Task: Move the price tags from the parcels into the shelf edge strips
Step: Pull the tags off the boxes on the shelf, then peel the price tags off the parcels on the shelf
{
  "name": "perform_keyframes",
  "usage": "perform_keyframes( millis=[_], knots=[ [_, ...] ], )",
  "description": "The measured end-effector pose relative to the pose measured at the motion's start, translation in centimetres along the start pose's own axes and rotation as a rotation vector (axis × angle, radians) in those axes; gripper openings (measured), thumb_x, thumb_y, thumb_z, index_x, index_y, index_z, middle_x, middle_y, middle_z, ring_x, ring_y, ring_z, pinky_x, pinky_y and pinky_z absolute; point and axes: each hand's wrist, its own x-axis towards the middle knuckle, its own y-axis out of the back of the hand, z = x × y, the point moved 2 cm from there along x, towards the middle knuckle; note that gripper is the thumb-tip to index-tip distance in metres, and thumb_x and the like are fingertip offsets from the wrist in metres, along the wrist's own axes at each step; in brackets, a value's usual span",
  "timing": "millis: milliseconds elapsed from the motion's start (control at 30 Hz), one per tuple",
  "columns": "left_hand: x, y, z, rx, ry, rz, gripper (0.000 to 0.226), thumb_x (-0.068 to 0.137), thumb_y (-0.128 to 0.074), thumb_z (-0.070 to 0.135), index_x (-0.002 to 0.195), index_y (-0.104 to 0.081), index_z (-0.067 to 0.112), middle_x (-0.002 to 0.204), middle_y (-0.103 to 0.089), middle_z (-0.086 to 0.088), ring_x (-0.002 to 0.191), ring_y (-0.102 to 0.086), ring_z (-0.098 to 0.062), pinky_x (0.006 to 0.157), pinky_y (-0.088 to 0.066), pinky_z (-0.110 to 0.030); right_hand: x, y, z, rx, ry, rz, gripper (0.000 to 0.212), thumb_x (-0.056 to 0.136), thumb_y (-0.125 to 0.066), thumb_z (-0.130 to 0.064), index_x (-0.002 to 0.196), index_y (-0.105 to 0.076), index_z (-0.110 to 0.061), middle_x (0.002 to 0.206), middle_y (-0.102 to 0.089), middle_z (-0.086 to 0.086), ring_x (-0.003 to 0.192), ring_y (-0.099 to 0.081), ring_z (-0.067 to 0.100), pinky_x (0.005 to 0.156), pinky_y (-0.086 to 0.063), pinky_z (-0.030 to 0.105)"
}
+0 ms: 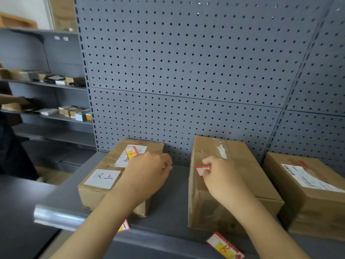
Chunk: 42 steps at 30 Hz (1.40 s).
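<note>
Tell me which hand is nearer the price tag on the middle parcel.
Right. The right hand pinches the price tag on the middle parcel; the left hand hovers over the left parcel, apart from that tag.

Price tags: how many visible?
4. One lies on the left parcel at, one is pinched by the right hand on the middle parcel at, two sit at the shelf edge: and. Arms may hide more.
</note>
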Motion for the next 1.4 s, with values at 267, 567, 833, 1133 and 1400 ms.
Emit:
perform_keyframes(
  millis=[267,567,833,1133,1400],
  knots=[
    [-0.9,-0.3,0.0,-0.012,0.028,-0.039,0.019,0.093,-0.048,0.035,0.103,-0.063,0.03,0.099,-0.066,0.009,0.088,-0.063,-0.016,0.072,-0.052,-0.03,2.7,0.2,3.0,-0.182,0.078,-0.183,0.034,0.096,-0.047,-0.021,0.129,-0.054,-0.02,0.132,-0.054,0.001,0.113,-0.051,0.021,0.093,-0.045,0.036],
    [-1.4,0.2,-0.5,-0.002,0.069,-0.037,0.019,0.093,-0.047,0.035,0.102,-0.064,0.031,0.101,-0.066,0.01,0.089,-0.062,-0.015,0.072,-0.05,-0.027,4.7,0.2,3.8,-0.278,0.058,-0.338,0.027,0.095,-0.047,-0.038,0.118,-0.051,-0.024,0.139,-0.036,0.004,0.138,-0.02,0.026,0.112,-0.028,0.045],
    [-2.0,0.4,-0.7,0.009,0.077,-0.035,0.02,0.094,-0.047,0.035,0.102,-0.064,0.031,0.1,-0.065,0.01,0.088,-0.063,-0.014,0.069,-0.048,-0.026,3.6,0.7,2.8,-0.045,0.049,-0.09,0.013,0.089,-0.061,-0.025,0.087,-0.048,-0.021,0.096,-0.058,0.0,0.117,-0.047,0.03,0.076,-0.041,0.033],
    [-2.5,0.5,1.6,-0.003,0.005,-0.006,0.021,0.092,-0.05,0.033,0.109,-0.062,0.028,0.106,-0.066,0.007,0.094,-0.062,-0.019,0.076,-0.049,-0.03,0.5,1.4,2.7,-0.005,0.166,0.103,0.012,0.095,-0.051,-0.019,0.097,-0.052,-0.03,0.096,-0.063,-0.003,0.073,-0.053,0.007,0.054,-0.046,0.024],
    [-2.1,0.0,6.9,0.037,-0.219,0.034,0.024,0.092,-0.051,0.028,0.114,-0.06,0.024,0.11,-0.064,0.002,0.101,-0.059,-0.023,0.076,-0.047,-0.033,-6.1,5.1,5.1,0.017,0.056,0.236,0.016,0.089,-0.061,-0.017,0.098,-0.065,-0.029,0.096,-0.069,-0.004,0.082,-0.062,0.011,0.064,-0.053,0.025]
  ],
)
